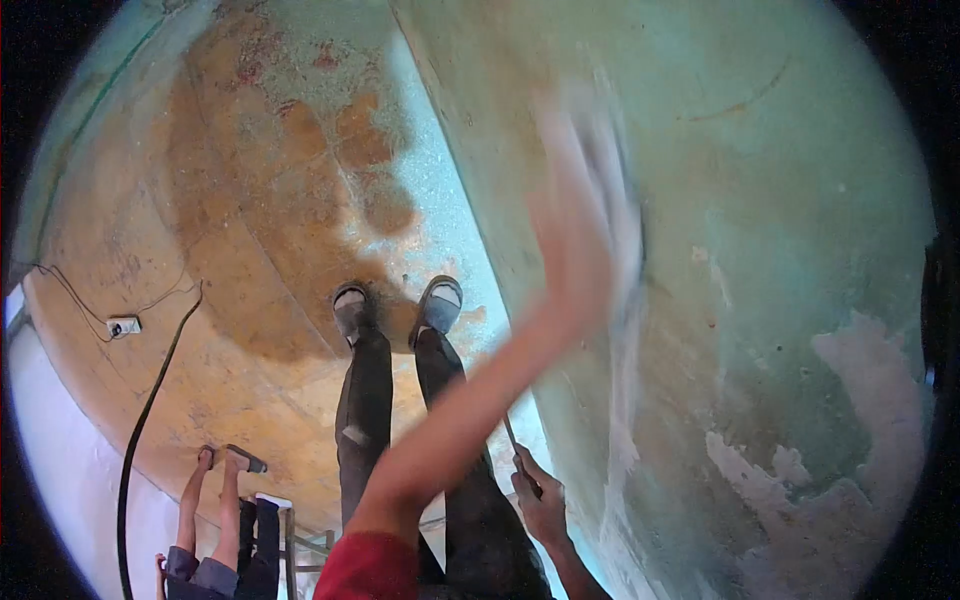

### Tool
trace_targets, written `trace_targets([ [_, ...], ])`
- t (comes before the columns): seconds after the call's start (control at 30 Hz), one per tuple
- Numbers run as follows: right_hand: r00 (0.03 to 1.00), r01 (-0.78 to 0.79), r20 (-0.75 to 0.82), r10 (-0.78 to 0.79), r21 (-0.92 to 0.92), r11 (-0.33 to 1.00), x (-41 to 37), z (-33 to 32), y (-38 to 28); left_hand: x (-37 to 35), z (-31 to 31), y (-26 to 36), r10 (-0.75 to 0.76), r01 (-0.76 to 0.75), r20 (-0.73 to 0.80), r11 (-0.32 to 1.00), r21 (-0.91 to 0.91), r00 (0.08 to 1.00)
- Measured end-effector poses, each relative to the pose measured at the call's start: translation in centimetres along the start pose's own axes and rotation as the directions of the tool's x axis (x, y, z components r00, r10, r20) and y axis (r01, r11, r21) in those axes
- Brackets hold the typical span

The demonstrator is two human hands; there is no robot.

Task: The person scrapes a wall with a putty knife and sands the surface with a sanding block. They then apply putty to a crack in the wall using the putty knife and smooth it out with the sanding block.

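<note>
My left hand [578, 215] is smeared by motion against the green wall [780, 220], at the end of a bare arm in a red sleeve that crosses from lower left. A pale strip with a dark edge runs along its right side; I cannot make out whether this is a tool. Lower down, close to the wall's foot, my right hand [542, 500] is closed round a thin dark-handled tool [511, 432], seen nearly edge-on. White streaks of what looks like filler [622, 400] mark the wall under my left hand.
My sandalled feet [440, 300] stand on a stained floor [270, 270] with a wet-looking brown patch and white dust along the wall. A socket block [124, 326] and a black cable [160, 375] are at left. Another person's legs [228, 510] show at lower left, beside a frame [305, 545].
</note>
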State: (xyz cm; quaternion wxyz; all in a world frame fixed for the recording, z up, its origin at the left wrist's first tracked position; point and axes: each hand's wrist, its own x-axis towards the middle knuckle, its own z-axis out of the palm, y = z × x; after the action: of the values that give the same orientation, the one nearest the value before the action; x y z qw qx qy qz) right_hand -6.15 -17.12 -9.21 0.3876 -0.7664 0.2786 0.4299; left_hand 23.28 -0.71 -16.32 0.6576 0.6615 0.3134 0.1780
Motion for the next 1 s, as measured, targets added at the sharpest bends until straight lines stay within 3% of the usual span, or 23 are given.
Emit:
trace_targets([
  [0.07,0.999,-0.035,0.032,0.038,-0.073,0.997,0.5,-0.1,0.0,-2.7,1.0,-1.0,0.049,-0.045,-0.067,0.998,0.052,0.997],
  [0.1,0.987,-0.149,0.049,0.154,-0.081,0.985,1.0,0.1,-1.1,-3.5,1.3,-0.7,0.119,-0.105,-0.140,0.989,0.107,0.983],
  [0.17,0.989,-0.126,0.062,0.137,-0.156,0.980,0.7,0.0,1.0,-3.3,1.5,-0.9,0.200,-0.167,-0.215,0.973,0.162,0.956],
  [0.2,0.989,-0.104,0.076,0.125,-0.237,0.966,1.0,-0.4,1.8,-1.3,0.9,-0.4,0.156,-0.140,-0.125,0.982,0.123,0.980],
  [0.23,0.983,-0.180,0.035,0.179,0.008,0.984,0.1,0.0,1.0,0.2,0.1,0.0,0.099,-0.097,-0.025,0.991,0.091,0.995],
  [0.3,0.985,-0.165,0.039,0.166,-0.026,0.986,0.5,0.2,1.3,-2.0,1.8,-3.8,0.034,-0.040,0.094,0.997,0.059,0.995],
  [0.33,0.988,-0.140,0.054,0.144,-0.068,0.988,0.6,-0.1,1.1,-3.6,3.8,-7.3,-0.034,0.055,0.133,0.985,-0.161,0.991],
  [0.4,0.988,-0.137,0.057,0.141,-0.063,0.989,1.0,-0.1,0.6,-12.7,5.3,-10.4,-0.096,0.222,0.246,0.800,-0.557,0.964],
  [0.43,0.987,-0.132,0.078,0.142,-0.121,0.984,0.9,-0.7,0.1,-9.7,0.6,-1.8,0.304,-0.301,-0.064,0.952,0.054,0.951],
  [0.47,0.982,-0.135,0.105,0.155,-0.174,0.975,0.5,-0.9,0.0,-7.8,2.0,-4.0,0.296,-0.293,-0.068,0.955,0.058,0.953],
  [0.53,0.981,-0.146,0.105,0.162,-0.150,0.978,0.2,-0.3,1.1,-2.8,5.8,-10.6,0.047,-0.009,0.176,0.978,-0.211,0.983],
  [0.57,0.984,-0.140,0.094,0.154,-0.134,0.981,0.5,-0.3,1.7,-3.4,5.0,-8.7,0.045,-0.005,0.178,0.976,-0.219,0.983],
  [0.6,0.984,-0.140,0.090,0.151,-0.125,0.982,0.3,-0.5,1.7,-4.3,2.6,-4.1,-0.070,0.087,0.154,0.990,-0.108,0.986],
  [0.63,0.988,-0.109,0.111,0.105,0.033,0.993,0.8,0.0,0.2,-5.7,0.1,-1.0,-0.166,0.165,0.120,0.986,0.015,0.979],
  [0.67,0.989,-0.102,0.113,0.098,0.029,0.994,0.7,-0.1,0.3,-9.8,0.4,-2.5,0.271,-0.270,-0.014,0.963,0.016,0.963],
  [0.7,0.985,-0.122,0.118,0.125,-0.035,0.992,0.3,-0.5,0.8,-9.2,0.4,-2.0,0.017,-0.012,0.028,0.985,-0.174,0.999],
  [0.73,0.979,-0.152,0.122,0.164,-0.096,0.984,-0.4,-0.9,1.2,-8.9,0.1,-1.6,-0.231,0.259,0.124,0.905,-0.337,0.965],
  [0.77,0.982,-0.145,0.106,0.153,-0.084,0.986,-0.7,-1.1,1.4,-9.4,-0.4,-1.7,-0.236,0.266,0.128,0.906,-0.330,0.963],
  [0.87,0.997,-0.039,0.057,0.042,-0.053,0.998,0.6,-1.0,3.0,-11.0,-1.7,-0.8,0.002,0.012,0.124,0.994,-0.109,0.992],
  [0.9,0.976,-0.190,0.088,0.199,-0.106,0.976,0.8,-1.3,0.9,-10.9,-2.0,-0.5,0.098,-0.094,0.131,0.995,-0.035,0.986],
  [0.93,0.978,-0.179,0.085,0.190,-0.115,0.977,0.9,-1.8,0.5,-10.9,-1.8,-0.3,0.184,-0.190,0.137,0.981,0.034,0.973],
  [0.97,0.985,-0.147,0.076,0.154,-0.093,0.985,0.5,-1.9,0.5,-10.5,-1.2,-1.5,0.187,-0.182,0.090,0.982,-0.059,0.978],
  [1.0,0.989,-0.126,0.068,0.131,-0.069,0.990,-0.3,-1.8,0.8,-7.4,-1.9,0.0,-0.285,0.287,0.287,0.957,0.036,0.914],
])
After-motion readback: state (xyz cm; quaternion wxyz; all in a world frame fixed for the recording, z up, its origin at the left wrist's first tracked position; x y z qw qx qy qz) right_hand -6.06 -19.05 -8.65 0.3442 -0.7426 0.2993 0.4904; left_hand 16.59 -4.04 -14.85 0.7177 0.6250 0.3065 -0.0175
